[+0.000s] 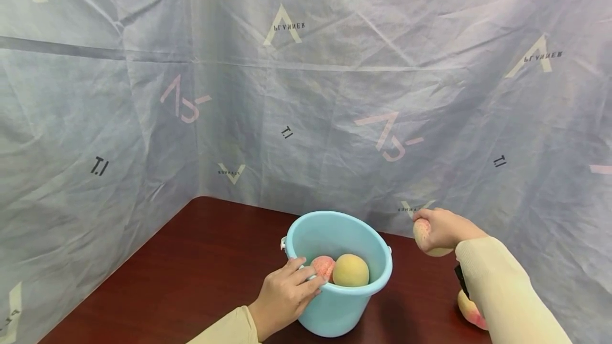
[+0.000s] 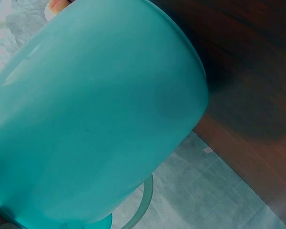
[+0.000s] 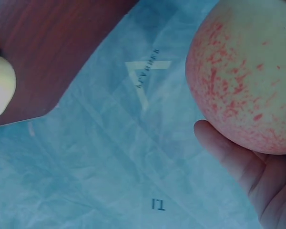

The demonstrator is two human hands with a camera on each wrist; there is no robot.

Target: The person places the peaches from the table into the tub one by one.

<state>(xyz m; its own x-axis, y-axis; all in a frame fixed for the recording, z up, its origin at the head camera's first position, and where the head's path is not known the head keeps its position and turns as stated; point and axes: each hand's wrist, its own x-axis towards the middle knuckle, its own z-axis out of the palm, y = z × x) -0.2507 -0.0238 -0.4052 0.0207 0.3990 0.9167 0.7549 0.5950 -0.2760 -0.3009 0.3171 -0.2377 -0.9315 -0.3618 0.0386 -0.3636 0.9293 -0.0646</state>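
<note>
A light blue bucket point(image 1: 334, 309) stands upright on the table, with a speckled pink peach point(image 1: 323, 267) and a yellow peach point(image 1: 351, 271) inside. My left hand point(image 1: 286, 292) grips its near left rim, fingers laid over the edge; in the left wrist view the bucket's wall point(image 2: 100, 105) fills most of the picture. To the right of the bucket, my right hand point(image 1: 447, 230) holds another peach point(image 3: 243, 81), pale with red speckles, above the table. The thumb point(image 3: 224, 148) lies along this peach's side. Below my right forearm, a yellow and pink peach point(image 1: 470, 309) is partly hidden by the sleeve.
The dark red wooden table point(image 1: 181, 269) runs back to a grey printed cloth point(image 1: 325, 94) hung behind it and along the left. A white handle mount point(image 1: 283, 243) juts from the bucket's left rim. Its handle point(image 2: 145, 205) curves out in the left wrist view.
</note>
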